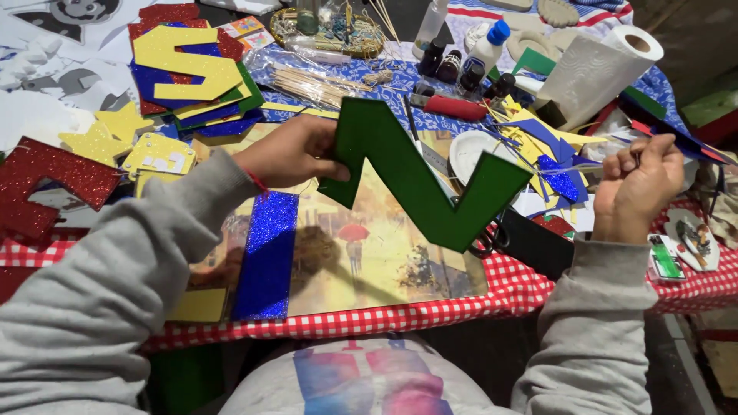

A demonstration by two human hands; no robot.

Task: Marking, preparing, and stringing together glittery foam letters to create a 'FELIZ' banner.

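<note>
My left hand [296,150] grips a large green foam zigzag letter [419,180] by its upper left edge and holds it tilted above the table. My right hand [638,188] is raised at the right, fingers closed around a thin stick or brush [584,167] that points left toward the letter's right tip. Under the letter lies a painted picture board [361,253] with a blue glitter strip [267,253] on its left part. Both arms wear grey sleeves.
A red checked cloth [430,313] covers the table. Far left are yellow and blue glitter letters [188,65], yellow stars [108,134] and red glitter foam [42,184]. Behind stand small bottles [461,58], wooden sticks [307,84], a paper towel roll [596,69] and foam scraps [550,142].
</note>
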